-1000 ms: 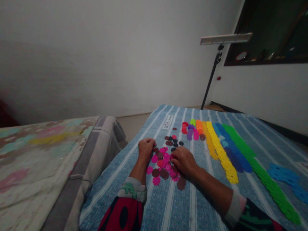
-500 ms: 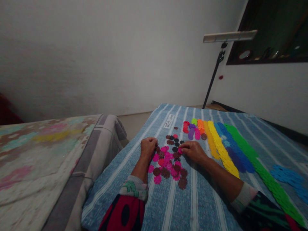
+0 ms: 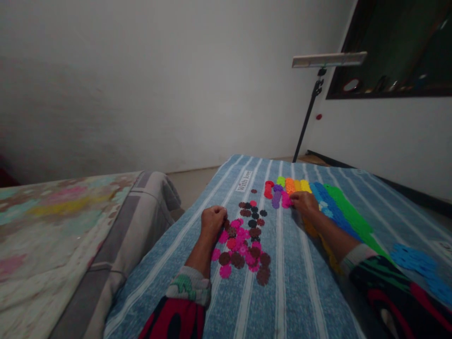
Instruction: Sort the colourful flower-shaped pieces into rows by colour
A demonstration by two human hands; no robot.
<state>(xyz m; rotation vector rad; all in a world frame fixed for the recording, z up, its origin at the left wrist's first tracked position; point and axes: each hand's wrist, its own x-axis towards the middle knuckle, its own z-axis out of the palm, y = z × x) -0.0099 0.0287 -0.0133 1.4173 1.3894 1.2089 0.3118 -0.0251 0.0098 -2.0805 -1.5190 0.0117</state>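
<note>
A loose pile of pink discs [image 3: 241, 235] and brown discs [image 3: 237, 260], notched at the edges, lies on the blue striped cloth [image 3: 190, 282]. My left hand [image 3: 213, 220] is closed at the pile's left edge, beside a brown disc; whatever its fingers hold is hidden. Pinched fingers of my right hand [image 3: 305, 203] are at the short row of overlapping pink discs [image 3: 285, 199], on a pink disc at its right side. Next to that row lie purple discs [image 3: 277, 197] and red discs [image 3: 268, 189]. Several black discs [image 3: 252, 223] sit at the far side of the pile.
Long overlapping rows of orange, yellow, blue and green discs [image 3: 348, 207] run along the right. Light blue discs [image 3: 411, 259] lie farther right. A "With love" label [image 3: 244, 181] is on the cloth. A covered bed-like surface [image 3: 70, 235] stands left; a lamp stand [image 3: 309, 113] stands behind.
My right hand has moved right and away from me, from the loose pile to the short pink row, carrying a pink disc. My left hand stays by the pile. The view has shifted slightly.
</note>
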